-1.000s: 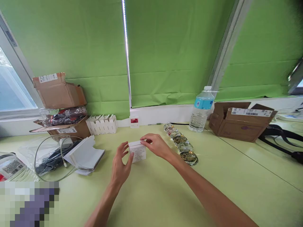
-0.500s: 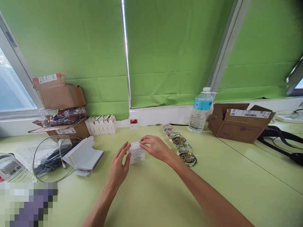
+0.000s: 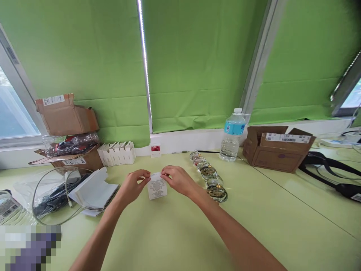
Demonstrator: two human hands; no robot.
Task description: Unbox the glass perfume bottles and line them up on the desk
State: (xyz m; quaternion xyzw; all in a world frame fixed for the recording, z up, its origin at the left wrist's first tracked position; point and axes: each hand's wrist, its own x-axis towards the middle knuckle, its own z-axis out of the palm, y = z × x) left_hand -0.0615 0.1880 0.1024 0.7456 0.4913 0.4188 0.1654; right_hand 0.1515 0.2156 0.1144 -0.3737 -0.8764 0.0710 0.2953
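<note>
A small white box (image 3: 157, 188) with fine print on its face stands in front of me over the yellow-green table (image 3: 169, 233). My left hand (image 3: 134, 184) pinches its upper left corner between thumb and fingers. At the upper right corner, my right hand (image 3: 175, 180) has thumb and fingertips closed on it. To the right of my right hand runs a row of round clear ornaments (image 3: 208, 171) with gold-coloured tops. Behind, near the wall, a small white card (image 3: 155, 149) with a red picture stands upright.
White boxes (image 3: 120, 154) stand back left, near stacked cardboard boxes (image 3: 67, 118). Folded white cartons (image 3: 98, 190) and bagged cables (image 3: 56, 195) lie left. A water bottle (image 3: 231, 137), an open cardboard box (image 3: 276, 152) and black straps (image 3: 324, 171) are at right.
My left hand has risen and closed its fingers on the upper left corner of the white box. My right hand stays at the other corner. The view has shifted slightly.
</note>
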